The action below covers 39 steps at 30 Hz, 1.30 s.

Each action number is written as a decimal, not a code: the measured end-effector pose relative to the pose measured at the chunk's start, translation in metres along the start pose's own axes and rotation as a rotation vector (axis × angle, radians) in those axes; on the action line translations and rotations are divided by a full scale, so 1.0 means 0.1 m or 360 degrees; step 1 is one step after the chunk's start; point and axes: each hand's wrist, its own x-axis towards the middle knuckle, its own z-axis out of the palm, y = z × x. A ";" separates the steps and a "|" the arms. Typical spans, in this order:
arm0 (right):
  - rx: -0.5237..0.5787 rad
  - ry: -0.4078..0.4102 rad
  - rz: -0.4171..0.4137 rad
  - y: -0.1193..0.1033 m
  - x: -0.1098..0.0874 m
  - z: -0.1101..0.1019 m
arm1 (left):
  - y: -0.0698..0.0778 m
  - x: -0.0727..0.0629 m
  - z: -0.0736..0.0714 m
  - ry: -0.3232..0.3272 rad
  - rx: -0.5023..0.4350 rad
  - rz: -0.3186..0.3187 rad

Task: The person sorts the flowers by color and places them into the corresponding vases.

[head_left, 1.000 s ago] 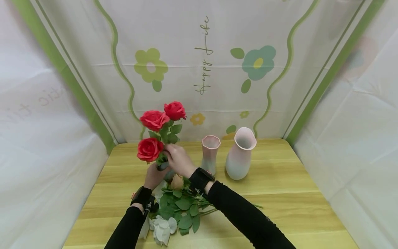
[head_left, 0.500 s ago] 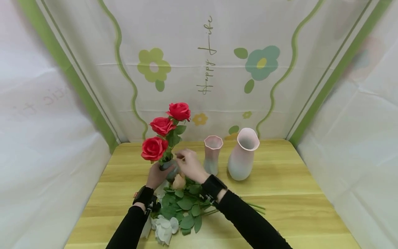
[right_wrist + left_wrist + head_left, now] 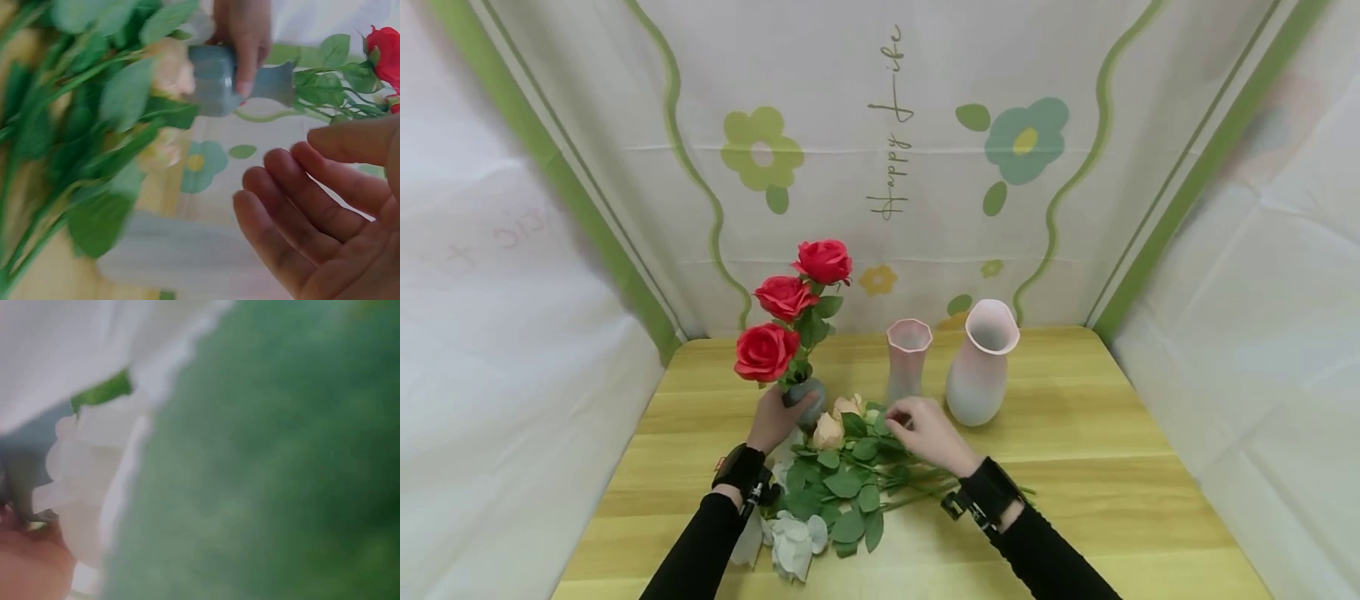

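My left hand (image 3: 775, 421) grips a small grey-blue vase (image 3: 811, 398), thumb across its side. Three red roses (image 3: 766, 352) stand in it, leaning to the left and back. Over the loose flowers, my right hand (image 3: 932, 433) holds nothing, its fingers loosely bent, as the right wrist view also shows. Below it lie green leaves and stems (image 3: 850, 479) with peach roses (image 3: 829, 432) at their far end. White roses (image 3: 792, 546) lie nearest me. A blurred green leaf (image 3: 269, 456) and white petals (image 3: 94, 431) fill most of the left wrist view.
Behind the right hand stand a narrow pink-and-grey vase (image 3: 908, 358) with an angular rim and a bigger rounded one (image 3: 981, 375). A printed cloth (image 3: 887, 75) hangs at the wooden table's (image 3: 1090, 400) back edge, with white cloth on both sides.
My right hand has let go of the red roses' stems and moved right and toward me, over the loose flowers. My left hand stays on the grey-blue vase.
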 end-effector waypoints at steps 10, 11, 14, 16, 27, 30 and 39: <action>-0.0168 -0.0043 0.0129 0.42 -0.49 -0.09 | 0.51 -0.36 -0.08 0.0042 0.0138 -0.0381; -0.0185 -0.0046 0.0140 0.46 -0.53 -0.11 | 0.57 -0.42 -0.08 0.0041 0.0154 -0.0433; -0.0227 -0.0039 0.0147 0.55 -0.61 -0.16 | 0.75 -0.55 -0.05 0.0039 0.0183 -0.0512; -0.0263 -0.0040 0.0145 0.60 -0.65 -0.19 | 0.87 -0.60 -0.03 0.0023 0.0212 -0.0509; -0.0351 -0.0100 0.0078 0.70 -0.77 -0.26 | 1.18 -0.54 0.21 -0.0105 0.0150 -0.0251; -0.0348 -0.0108 0.0065 0.72 -0.77 -0.26 | 1.23 -0.44 0.28 -0.0196 0.0075 -0.0244; -0.0513 -0.0193 -0.0071 0.73 -0.85 -0.18 | 1.35 0.02 0.60 -0.0375 0.0142 -0.0213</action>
